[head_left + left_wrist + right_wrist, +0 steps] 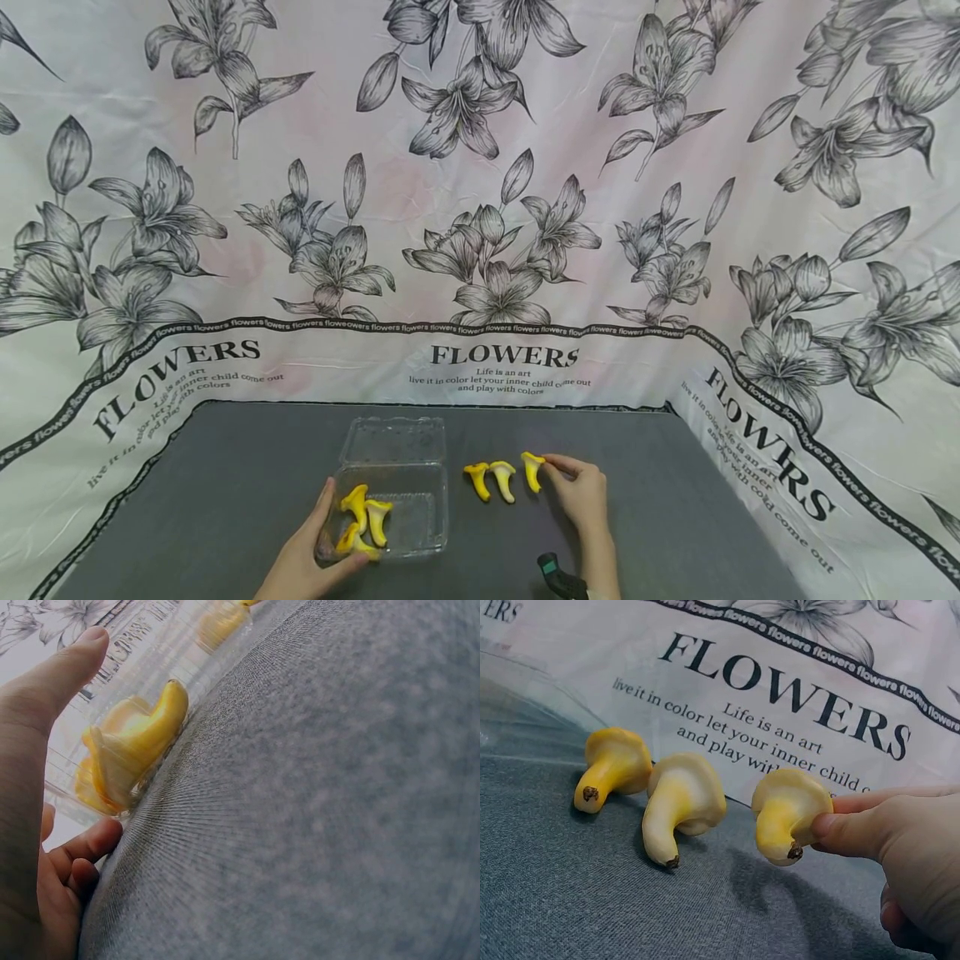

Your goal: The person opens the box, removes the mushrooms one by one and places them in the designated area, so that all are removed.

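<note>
Yellow, likely light, firm; pinching mushroom (pixel 784 806) by its side with right hand (pixel 583 493), just right of two others (pixel 681 796); gripping clear box (pixel 414 525) with left hand (pixel 309 546); best grasped by the stem (pixel 774 831).

A curtained-off work space is being shown: the grey table (pixel 675 517) is being enclosed, behind and on both its sides, by flower-printed cloth (pixel 405 192) lettered "FLOWERS", the room beyond being hidden.

The mushrooms (pixel 682 796) are yellow, the tabletop (pixel 682 517) grey, the whitish backdrop (pixel 405 187) dark-flowered.
</note>
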`<state>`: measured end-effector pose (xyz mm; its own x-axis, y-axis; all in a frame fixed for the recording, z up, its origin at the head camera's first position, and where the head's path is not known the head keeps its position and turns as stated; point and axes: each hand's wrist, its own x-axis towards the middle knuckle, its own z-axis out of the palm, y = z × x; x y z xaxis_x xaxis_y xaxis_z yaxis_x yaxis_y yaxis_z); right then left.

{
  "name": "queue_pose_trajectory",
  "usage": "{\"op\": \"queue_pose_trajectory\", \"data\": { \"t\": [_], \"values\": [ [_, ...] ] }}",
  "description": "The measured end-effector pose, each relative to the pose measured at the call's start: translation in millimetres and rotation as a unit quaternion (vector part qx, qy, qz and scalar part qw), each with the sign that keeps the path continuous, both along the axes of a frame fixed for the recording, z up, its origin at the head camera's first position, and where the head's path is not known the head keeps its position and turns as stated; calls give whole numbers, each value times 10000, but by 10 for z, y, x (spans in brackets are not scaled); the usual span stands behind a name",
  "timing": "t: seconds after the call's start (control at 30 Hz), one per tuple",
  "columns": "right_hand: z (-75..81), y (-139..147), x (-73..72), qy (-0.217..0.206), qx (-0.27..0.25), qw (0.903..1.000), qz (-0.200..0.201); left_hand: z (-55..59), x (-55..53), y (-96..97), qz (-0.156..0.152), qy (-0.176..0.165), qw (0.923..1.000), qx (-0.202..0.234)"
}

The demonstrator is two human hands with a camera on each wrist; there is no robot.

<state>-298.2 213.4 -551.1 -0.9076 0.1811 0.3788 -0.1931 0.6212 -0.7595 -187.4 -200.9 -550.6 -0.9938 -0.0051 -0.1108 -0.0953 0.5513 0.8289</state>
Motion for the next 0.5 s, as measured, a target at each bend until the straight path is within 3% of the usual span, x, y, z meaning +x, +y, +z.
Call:
{"op": "queue_pose_trajectory", "data": {
  "t": [0.5],
  "values": [
    [-49,-31,-19,-361,71,9989,297,15,14,-7,-40,15,10000,-21]
  ]
}}
